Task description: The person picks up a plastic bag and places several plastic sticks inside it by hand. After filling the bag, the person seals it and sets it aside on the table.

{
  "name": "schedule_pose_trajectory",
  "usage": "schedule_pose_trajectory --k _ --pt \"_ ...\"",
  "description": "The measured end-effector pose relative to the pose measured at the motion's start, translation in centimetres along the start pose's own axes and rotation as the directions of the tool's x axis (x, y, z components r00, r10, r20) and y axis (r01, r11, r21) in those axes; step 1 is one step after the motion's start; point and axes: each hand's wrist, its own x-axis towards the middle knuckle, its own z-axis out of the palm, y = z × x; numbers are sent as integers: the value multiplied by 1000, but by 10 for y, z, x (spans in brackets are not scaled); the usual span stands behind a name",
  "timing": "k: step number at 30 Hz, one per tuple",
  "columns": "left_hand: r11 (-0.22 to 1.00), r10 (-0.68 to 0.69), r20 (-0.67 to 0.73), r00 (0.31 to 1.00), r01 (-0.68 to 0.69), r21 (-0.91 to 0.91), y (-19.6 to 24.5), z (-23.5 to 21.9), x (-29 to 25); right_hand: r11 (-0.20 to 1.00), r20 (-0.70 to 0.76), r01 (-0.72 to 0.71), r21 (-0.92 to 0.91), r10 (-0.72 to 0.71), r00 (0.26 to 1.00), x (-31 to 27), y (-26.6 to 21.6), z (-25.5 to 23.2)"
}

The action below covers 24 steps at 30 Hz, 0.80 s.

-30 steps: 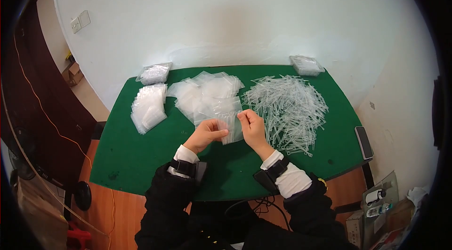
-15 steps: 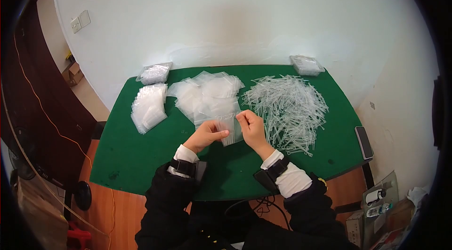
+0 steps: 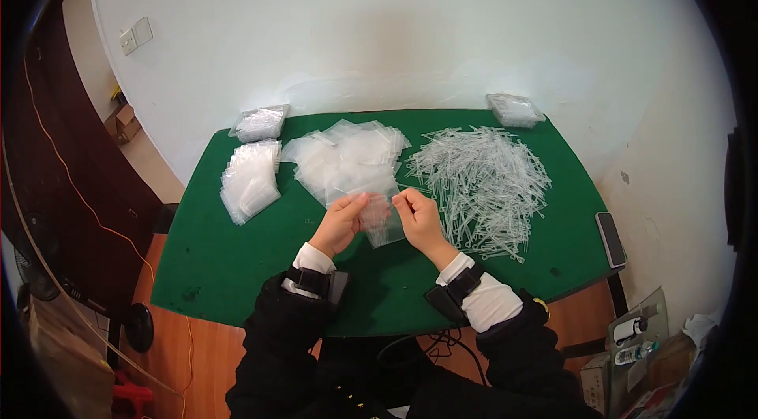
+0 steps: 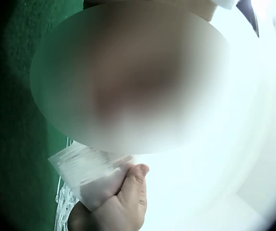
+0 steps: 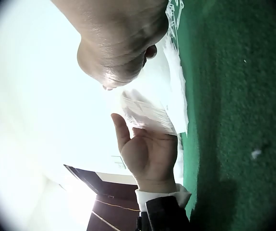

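A clear plastic bag (image 3: 384, 231) with thin clear sticks inside hangs between both hands. My left hand (image 3: 339, 223) has its fingers behind the bag, thumb raised off it, as the right wrist view also shows (image 5: 150, 154). My right hand (image 3: 422, 221) pinches the bag's upper right edge between thumb and curled fingers. In the left wrist view the bag (image 4: 87, 173) slants beside the right hand (image 4: 126, 202); a blurred oval covers much of that view. Beyond the hands lie spread flat bags (image 3: 343, 154), and to the right a heap of clear sticks (image 3: 482, 182).
On the green table (image 3: 260, 269), a fanned stack of bags (image 3: 251, 182) lies at the left. A filled clear pack (image 3: 260, 123) sits at the back left, another pack (image 3: 515, 109) at the back right. A phone-like object (image 3: 609, 239) lies on the right edge.
My left thumb has lifted off the front of the bag and points upward, with the fingers now behind it. My right hand has moved slightly down, still pinching the bag's edge.
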Motion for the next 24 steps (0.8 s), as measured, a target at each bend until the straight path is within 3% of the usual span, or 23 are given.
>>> schedule_pose_trajectory --k 8,19,24 --pt "1000 12 -54 998 -12 1 2 -4 0 999 98 -13 -52 18 995 2 -1 -3" --pt "1000 -19 -65 998 17 -23 3 -6 0 996 5 -80 33 80 997 7 7 -7" --pt "999 -44 -72 996 43 -7 1 -8 1 995 -19 -103 -17 103 995 9 10 -12"
